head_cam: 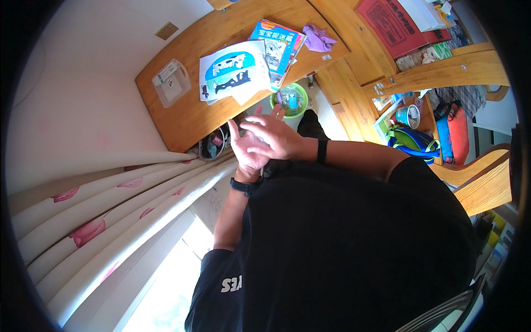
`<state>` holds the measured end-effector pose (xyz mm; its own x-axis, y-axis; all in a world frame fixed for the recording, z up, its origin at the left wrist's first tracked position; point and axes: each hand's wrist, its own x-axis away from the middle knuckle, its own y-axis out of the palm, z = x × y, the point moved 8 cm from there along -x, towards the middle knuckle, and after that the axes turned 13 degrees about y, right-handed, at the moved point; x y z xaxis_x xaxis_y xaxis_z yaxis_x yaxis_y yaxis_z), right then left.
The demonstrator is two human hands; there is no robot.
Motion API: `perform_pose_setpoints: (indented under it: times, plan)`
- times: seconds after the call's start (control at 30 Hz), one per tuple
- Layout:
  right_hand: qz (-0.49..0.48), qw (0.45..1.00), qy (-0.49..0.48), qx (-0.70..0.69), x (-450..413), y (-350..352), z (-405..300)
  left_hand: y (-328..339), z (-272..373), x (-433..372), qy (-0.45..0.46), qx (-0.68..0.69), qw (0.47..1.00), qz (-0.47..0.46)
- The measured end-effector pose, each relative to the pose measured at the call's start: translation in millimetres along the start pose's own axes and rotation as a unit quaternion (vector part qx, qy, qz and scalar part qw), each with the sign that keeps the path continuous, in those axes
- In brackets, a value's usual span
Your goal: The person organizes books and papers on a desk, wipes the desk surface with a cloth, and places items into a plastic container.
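Observation:
My left hand (245, 150) is palm up with the thumb and fingers spread, a dark watch band on its wrist. Across its palm lies my right hand (283, 135), fingers apart, a thin black band on that wrist. The two hands overlap, so part of the left palm and fingers is hidden; whether they press together I cannot tell. No object shows in either hand. Beyond them, on a wooden desk (166, 128), lie a coloured-in picture sheet (230, 72) and a stack of children's books (286, 45). A clear plastic case (170, 83) of markers lies to the left.
Below the desk edge stands a green bin (305, 97) with rubbish inside. A purple cloth (318, 38) lies beside the books. A flowered curtain (137, 199) hangs at left. Shelves at right hold a blue backpack (410, 143); a wooden chair (485, 182) is nearby.

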<state>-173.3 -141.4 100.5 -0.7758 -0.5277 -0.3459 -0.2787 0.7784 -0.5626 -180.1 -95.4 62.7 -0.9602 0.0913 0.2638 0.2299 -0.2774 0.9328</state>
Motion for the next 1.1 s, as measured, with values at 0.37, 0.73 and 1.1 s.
perform_pose_setpoints:
  times: [0.37,0.73,1.1]
  plan:
    - [0.008,0.930,0.366,-0.043,35.5,10.4,175.0,-155.2,34.5,9.2,-0.041,-0.410,0.905,0.111]
    - [-0.007,0.835,0.548,-0.042,121.1,24.1,309.7,-221.3,79.9,102.8,0.057,-0.294,0.918,0.261]
    - [0.006,0.523,0.741,-0.422,152.9,63.3,364.7,-219.9,62.2,116.3,0.071,-0.255,0.940,0.217]
